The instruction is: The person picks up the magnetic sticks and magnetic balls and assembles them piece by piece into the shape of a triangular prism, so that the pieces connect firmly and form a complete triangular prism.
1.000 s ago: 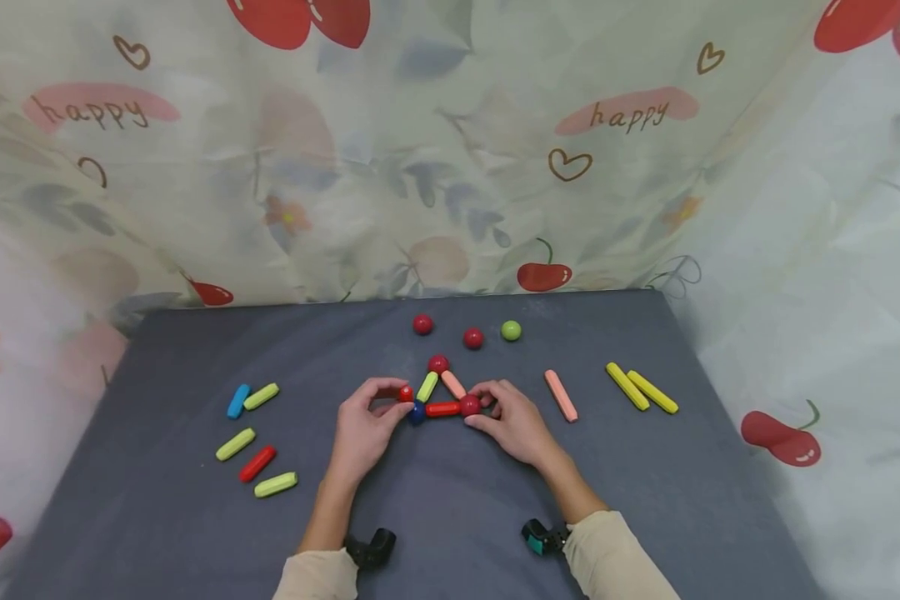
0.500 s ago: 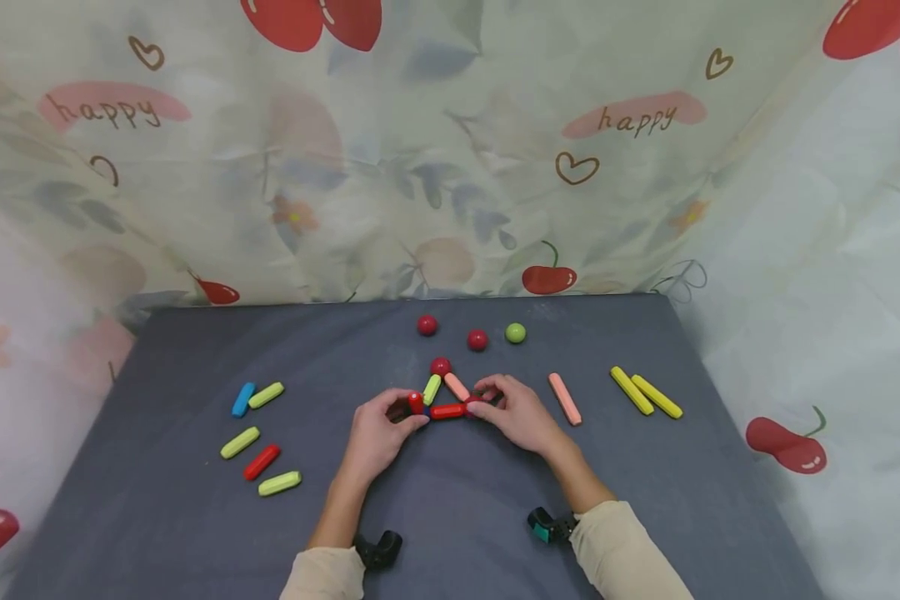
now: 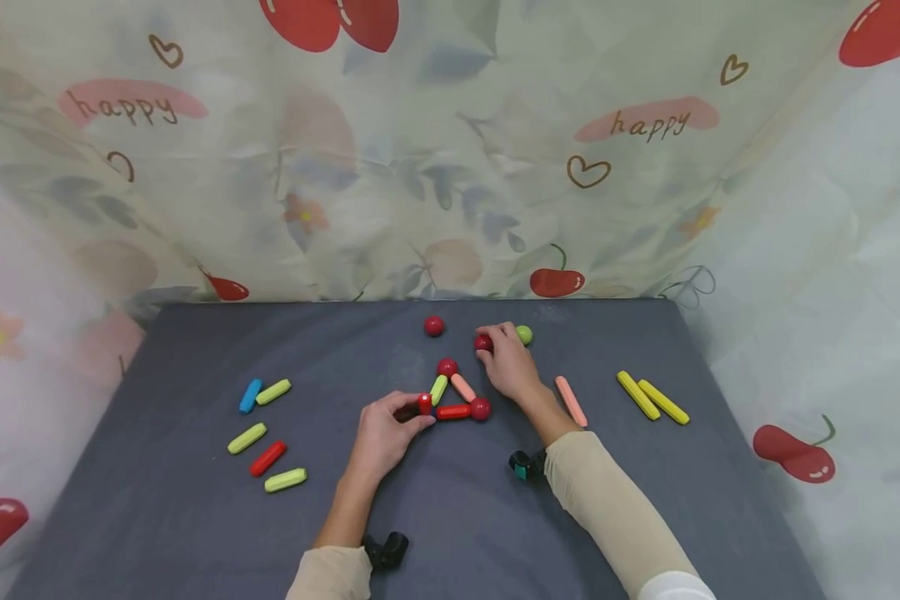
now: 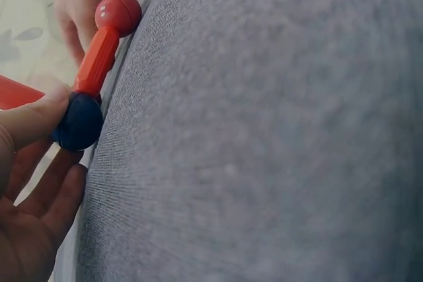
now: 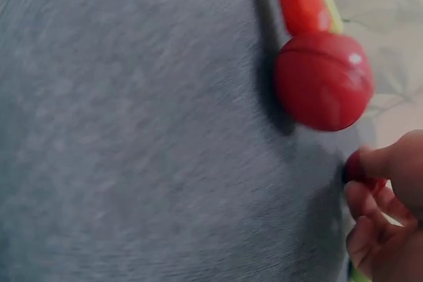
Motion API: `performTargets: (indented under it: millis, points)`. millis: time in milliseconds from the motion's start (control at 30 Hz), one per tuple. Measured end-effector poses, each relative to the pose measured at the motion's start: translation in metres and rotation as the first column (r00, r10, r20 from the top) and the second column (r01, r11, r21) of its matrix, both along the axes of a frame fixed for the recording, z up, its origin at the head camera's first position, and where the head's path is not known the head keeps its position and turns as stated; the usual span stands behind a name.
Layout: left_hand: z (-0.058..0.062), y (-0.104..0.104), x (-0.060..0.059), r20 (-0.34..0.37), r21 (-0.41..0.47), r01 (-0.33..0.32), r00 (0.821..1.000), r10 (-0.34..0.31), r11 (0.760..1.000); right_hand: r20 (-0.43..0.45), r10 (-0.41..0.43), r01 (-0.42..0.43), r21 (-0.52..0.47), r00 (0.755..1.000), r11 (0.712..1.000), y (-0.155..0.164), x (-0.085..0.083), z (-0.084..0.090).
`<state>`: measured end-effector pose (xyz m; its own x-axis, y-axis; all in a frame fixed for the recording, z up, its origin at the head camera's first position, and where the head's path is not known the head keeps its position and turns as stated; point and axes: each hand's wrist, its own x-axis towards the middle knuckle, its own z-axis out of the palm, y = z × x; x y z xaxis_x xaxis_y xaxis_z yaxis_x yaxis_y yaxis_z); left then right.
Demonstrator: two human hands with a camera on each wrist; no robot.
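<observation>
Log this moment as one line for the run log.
left hand: pinches triangle corner, dark blue ball | right hand: pinches loose red ball beside green ball | triangle: flat on mat

Grey felt surface [image 3: 195,517] against a printed curtain backdrop [image 3: 390,167]

The pale cloth hangs behind and along both sides, patterned with red cherries, brown heart outlines, faded leaves and pink patches reading "happy"; soft, even light falls across everything.

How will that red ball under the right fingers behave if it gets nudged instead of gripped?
The red ball is round and smooth on flat grey cloth, so it would probably roll. The green ball sits close by and might get knocked. It looks small and rigid, likely light for the right hand.
</observation>
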<state>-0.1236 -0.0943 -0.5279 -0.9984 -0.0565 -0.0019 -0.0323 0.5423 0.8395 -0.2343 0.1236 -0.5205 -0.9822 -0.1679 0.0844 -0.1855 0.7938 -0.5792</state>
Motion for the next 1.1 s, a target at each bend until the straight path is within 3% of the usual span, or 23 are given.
performTargets:
  millis: [100, 200, 267, 367, 467, 700, 800, 900, 1000, 1100]
  points:
    - [-0.001, 0.0, -0.001, 0.003, -0.006, -0.003, 1.0, 0.003, 1.0, -0.005, 0.003, -0.004, -0.033, 1.0, 0.999, 0.002, 0.004, 0.002]
    - [0.0, 0.0, -0.002, 0.012, -0.004, -0.003, 1.0, 0.003, 1.0, -0.047, 0.06, -0.065, -0.13, 0.997, 0.989, 0.001, 0.015, 0.013]
    - [0.0, -0.001, -0.002, 0.01, 0.002, 0.002, 1.0, -0.002, 1.0, -0.076, 0.133, -0.147, -0.22, 0.988, 0.964, -0.001, 0.026, 0.025]
    - [0.0, -0.002, -0.004, -0.005, 0.016, 0.008, 1.0, -0.008, 1.0, -0.092, 0.258, -0.274, -0.327, 0.962, 0.904, -0.008, 0.043, 0.039]
    - [0.0, -0.003, -0.004, -0.027, 0.028, 0.016, 1.0, -0.016, 0.999, -0.101, 0.358, -0.368, -0.378, 0.928, 0.849, -0.017, 0.058, 0.046]
    - [-0.003, -0.001, -0.005, -0.051, 0.021, 0.03, 0.998, -0.029, 0.999, -0.114, 0.449, -0.457, -0.383, 0.886, 0.803, -0.027, 0.07, 0.041]
    - [-0.002, -0.001, -0.006, -0.053, 0.022, 0.037, 0.998, -0.036, 0.999, -0.078, 0.459, -0.452, -0.384, 0.885, 0.805, -0.025, 0.068, 0.041]
    - [-0.001, -0.003, -0.007, -0.055, 0.024, 0.057, 0.997, -0.056, 0.998, -0.023, 0.424, -0.403, -0.358, 0.905, 0.842, -0.02, 0.061, 0.04]
    - [0.0, -0.004, -0.008, -0.052, 0.016, 0.082, 0.995, -0.081, 0.997, -0.013, 0.382, -0.374, -0.237, 0.924, 0.897, -0.014, 0.05, 0.03]
    - [0.001, -0.004, -0.009, -0.045, 0.014, 0.091, 0.995, -0.09, 0.996, -0.001, 0.384, -0.382, -0.103, 0.923, 0.918, -0.006, 0.042, 0.016]
